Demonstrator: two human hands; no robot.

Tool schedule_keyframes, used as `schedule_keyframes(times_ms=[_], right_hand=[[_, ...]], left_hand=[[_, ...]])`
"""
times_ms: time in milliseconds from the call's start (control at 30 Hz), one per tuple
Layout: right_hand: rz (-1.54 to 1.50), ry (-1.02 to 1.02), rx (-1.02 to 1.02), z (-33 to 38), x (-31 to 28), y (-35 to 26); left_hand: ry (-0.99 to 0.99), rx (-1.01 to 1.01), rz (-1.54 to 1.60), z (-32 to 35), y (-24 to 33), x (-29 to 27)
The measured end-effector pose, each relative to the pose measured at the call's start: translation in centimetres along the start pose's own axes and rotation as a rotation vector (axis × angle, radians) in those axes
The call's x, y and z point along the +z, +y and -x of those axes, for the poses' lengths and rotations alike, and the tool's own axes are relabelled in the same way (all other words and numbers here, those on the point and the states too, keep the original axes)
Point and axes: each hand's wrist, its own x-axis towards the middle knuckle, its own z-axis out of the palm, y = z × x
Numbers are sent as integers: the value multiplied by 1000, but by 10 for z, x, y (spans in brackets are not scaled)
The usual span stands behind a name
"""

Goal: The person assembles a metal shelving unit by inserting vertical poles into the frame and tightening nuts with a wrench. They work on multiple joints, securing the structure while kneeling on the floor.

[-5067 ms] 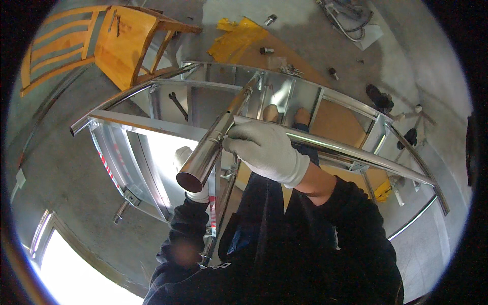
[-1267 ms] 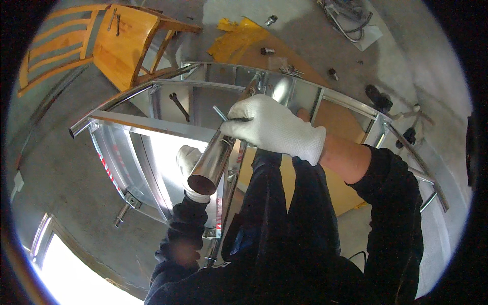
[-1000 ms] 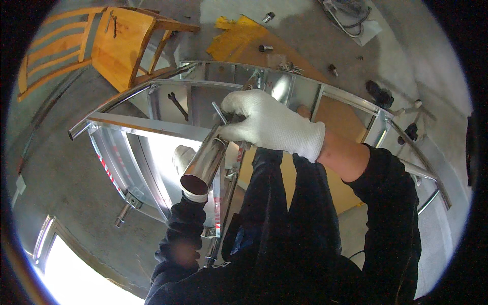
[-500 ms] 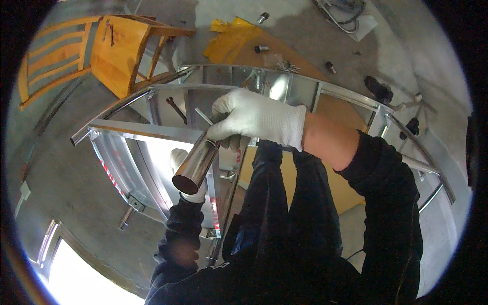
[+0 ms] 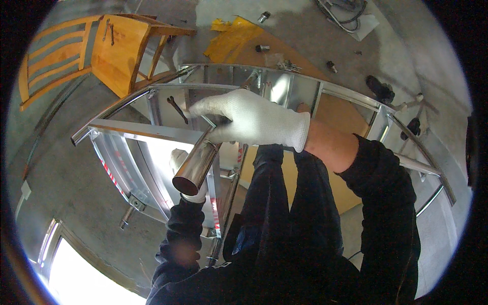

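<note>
A shiny round metal tube (image 5: 193, 168) rises toward me from a metal frame (image 5: 157, 130), its open end facing me. My right hand (image 5: 254, 118), in a white knitted glove, is over the tube's far end. Its fingers stretch left, apart from the thumb, which lies by the tube. Between them a thin metal rod (image 5: 208, 121) sticks up beside the tube; its lower end is hidden. My left hand (image 5: 178, 158), also gloved, is behind the tube, mostly covered by it, so its fingers and grip do not show. An open-ended wrench (image 5: 177, 109) lies beyond the frame's near bar.
A wooden chair (image 5: 119, 51) stands far left, with wrenches on its seat. Cardboard (image 5: 277, 43) with yellow tape, several short metal fittings (image 5: 262, 48) and a cluster of bolts (image 5: 290, 66) lie beyond the frame. Cables (image 5: 351, 15) lie farther back. Curved tube rails (image 5: 422, 137) extend right.
My right hand's fingers have spread and reached left, off the thin rod they were closed around. The rod has tilted slightly and stays by the tube. My left hand has hardly moved.
</note>
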Motion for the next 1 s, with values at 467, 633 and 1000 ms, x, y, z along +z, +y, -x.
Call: schedule_keyframes(times_ms=[467,633,1000], right_hand=[[371,-208,-233,-1,-16,2],[603,-234,-370,-7,-19,1],[663,-236,-475,-15,-23,-13]], left_hand=[[-40,-62,19,11,-24,-3],[-56,-28,10,10,-20,-6],[10,75,-65,-5,6,-1]])
